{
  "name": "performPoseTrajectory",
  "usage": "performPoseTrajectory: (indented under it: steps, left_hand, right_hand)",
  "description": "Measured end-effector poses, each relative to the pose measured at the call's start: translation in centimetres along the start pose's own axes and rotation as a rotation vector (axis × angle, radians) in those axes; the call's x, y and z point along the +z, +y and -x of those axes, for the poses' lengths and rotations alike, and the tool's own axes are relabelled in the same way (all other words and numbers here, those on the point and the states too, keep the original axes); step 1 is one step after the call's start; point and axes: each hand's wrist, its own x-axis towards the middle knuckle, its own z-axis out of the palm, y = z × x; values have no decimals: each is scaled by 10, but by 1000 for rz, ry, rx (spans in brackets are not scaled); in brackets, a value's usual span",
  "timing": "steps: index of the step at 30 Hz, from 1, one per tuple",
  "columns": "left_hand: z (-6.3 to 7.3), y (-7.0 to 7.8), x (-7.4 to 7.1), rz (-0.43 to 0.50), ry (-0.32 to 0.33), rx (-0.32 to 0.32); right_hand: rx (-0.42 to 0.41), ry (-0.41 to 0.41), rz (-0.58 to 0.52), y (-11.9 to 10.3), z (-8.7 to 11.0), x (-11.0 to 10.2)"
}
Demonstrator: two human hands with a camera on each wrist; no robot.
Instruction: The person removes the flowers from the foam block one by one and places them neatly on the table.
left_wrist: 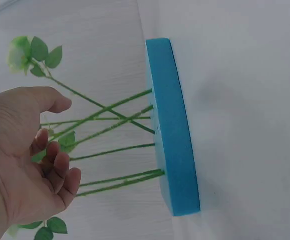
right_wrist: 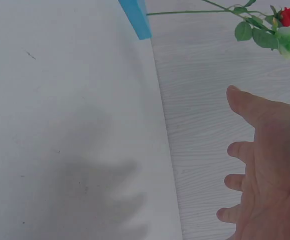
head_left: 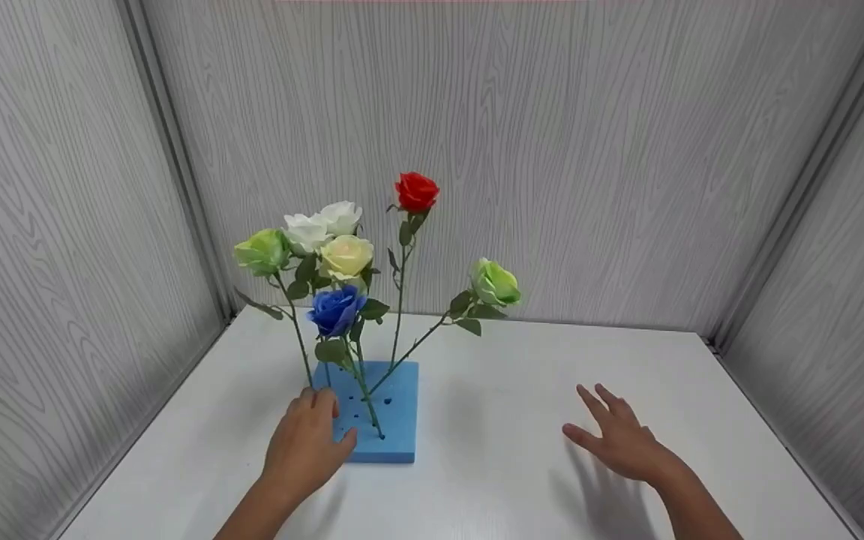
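Artificial roses stand with their stems in a blue foam block. A red rose rises highest, and one green rose leans far to the right. On the left are another green rose, two white roses, a cream rose and a blue rose. My left hand hovers at the block's near left side, hiding part of it. In the left wrist view, its thumb and loosely bent fingers are apart, with nothing between them. Over the table to the right, my right hand holds nothing, its fingers spread.
The white tabletop carries the block left of its middle. Grey wood-grain panels enclose it at the back, left and right. Both hands cast shadows on the table.
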Motion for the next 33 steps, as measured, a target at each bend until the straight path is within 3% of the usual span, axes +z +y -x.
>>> performPoseTrajectory:
  steps: [9,15,23,33]
  left_hand:
    - [-10,-53,6,150,-135,-177]
    - [-23,-73,16,252,-266,-308]
    - [-33,-82,31,329,-328,-319]
    - [-41,-90,35,365,-356,-296]
  right_hand:
    - [-57,-22,-146,-8,-9,8]
    - [-59,-24,-190,-19,-15,16]
    - [-55,18,-240,-41,-31,29]
    - [-63,112,-366,-71,-59,57]
